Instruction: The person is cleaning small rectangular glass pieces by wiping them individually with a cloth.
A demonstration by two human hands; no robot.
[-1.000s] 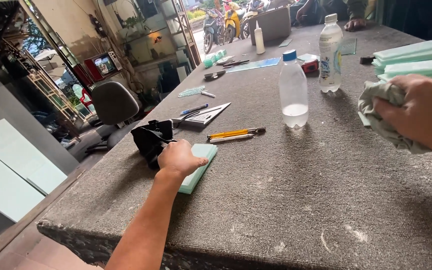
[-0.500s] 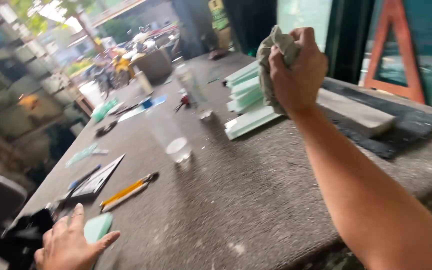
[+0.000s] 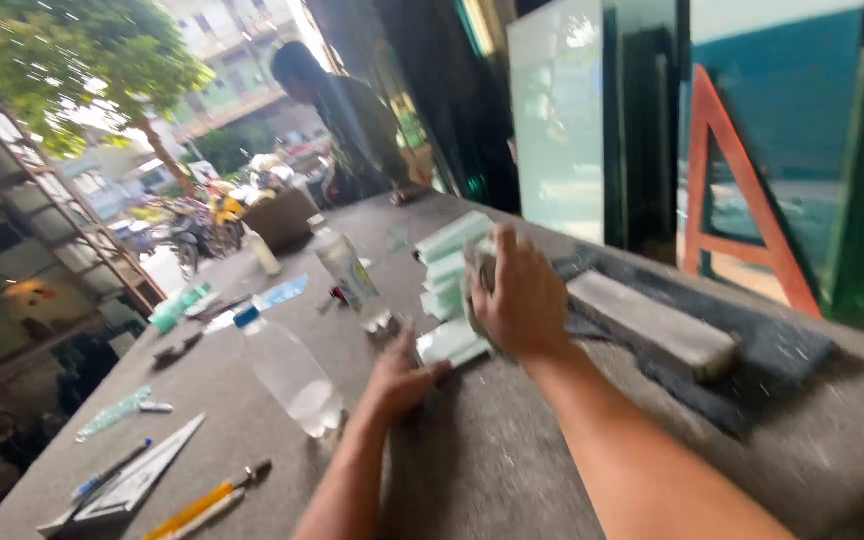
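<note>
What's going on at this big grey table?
A person is working at a grey stone-like table. The right hand presses a crumpled rag against a stack of pale green glass pieces. The left hand rests on the lowest green piece, which lies on the table. A clear plastic bottle stands close by on the left, and another person leans over the far end.

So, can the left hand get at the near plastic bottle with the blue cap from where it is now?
Probably yes. The left hand rests on the table just right of the bottle, and nothing lies between them. The right hand is busy with a cloth at the pale green slabs.
</note>
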